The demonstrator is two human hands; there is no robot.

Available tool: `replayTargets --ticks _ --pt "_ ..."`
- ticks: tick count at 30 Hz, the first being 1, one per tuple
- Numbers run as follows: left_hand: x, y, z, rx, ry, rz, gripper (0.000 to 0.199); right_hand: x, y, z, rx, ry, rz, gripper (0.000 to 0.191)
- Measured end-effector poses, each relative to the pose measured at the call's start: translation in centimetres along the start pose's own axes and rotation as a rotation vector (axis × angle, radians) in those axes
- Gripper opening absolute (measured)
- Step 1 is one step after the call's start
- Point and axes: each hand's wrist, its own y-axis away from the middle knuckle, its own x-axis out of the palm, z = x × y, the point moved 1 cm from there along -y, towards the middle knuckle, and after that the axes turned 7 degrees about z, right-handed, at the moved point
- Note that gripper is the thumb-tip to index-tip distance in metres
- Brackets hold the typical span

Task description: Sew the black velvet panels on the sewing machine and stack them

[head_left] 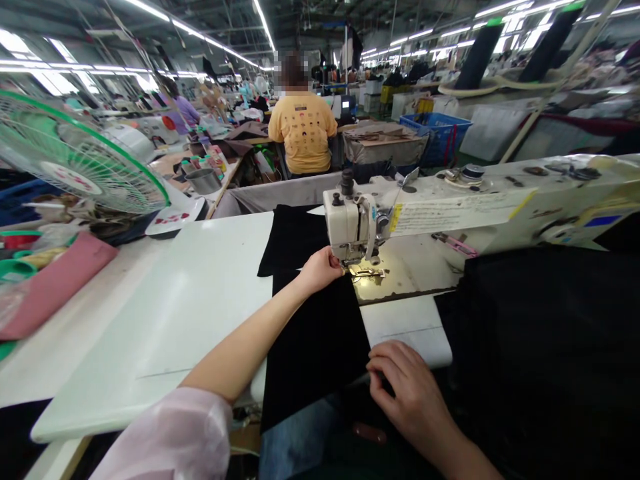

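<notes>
A black fabric piece (pixel 315 340) lies under the sewing machine's head (pixel 350 223) and hangs over the table's front edge. My left hand (pixel 321 270) is closed beside the presser foot, thumb and fingers pinching the fabric's edge near the lit needle area. At the fabric's lower right edge, my right hand (pixel 407 380) has its fingers curled and the fingertips closed on the cloth. A second black fabric part (pixel 293 237) extends behind my left hand, on the far side of the needle. My left hand partly hides the stitching spot.
A white table (pixel 200 287) spreads left of the machine, with a green-rimmed fan (pixel 75 170) beyond it. Dark cloth (pixel 540 353) is heaped at the right. Pink tweezers (pixel 457 245) lie on the machine bed. A person in a yellow shirt (pixel 303 130) sits ahead, facing away.
</notes>
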Motion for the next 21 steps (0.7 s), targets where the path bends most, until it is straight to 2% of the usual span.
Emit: replayTargets --ticks 8,11,13,15,17,18,20,21 --pt "0.3 0.1 0.2 -0.032 -0.071 -0.033 0.015 0.3 -0.3 0.1 -0.049 -0.008 -0.017 0.021" --pt "0.2 0.1 -0.4 -0.038 -0.115 -0.050 0.016 0.2 -0.4 0.1 -0.057 -0.011 -0.021 0.020" --pt "0.1 1.1 -1.3 -0.042 -0.151 -0.095 0.017 0.0 -0.5 0.1 -0.062 -0.005 -0.017 0.020" --pt "0.3 3.5 -2.5 -0.019 -0.231 -0.175 0.018 -0.1 -0.4 0.2 -0.077 0.005 -0.003 0.019" --pt "1.0 7.3 -3.7 0.099 -0.344 -0.171 0.012 -0.4 -0.3 0.2 -0.098 0.018 0.009 0.019" --pt "1.6 9.4 -4.2 0.204 -0.392 -0.097 0.007 -0.5 -0.2 0.2 -0.106 0.023 0.017 0.020" --pt "2.9 13.4 -4.6 0.427 -0.393 0.156 0.006 -0.8 -0.2 0.2 -0.114 0.025 0.038 0.021" --pt "3.4 15.0 -4.6 0.501 -0.395 0.222 0.008 -0.9 -0.3 0.1 -0.114 0.023 0.049 0.023"
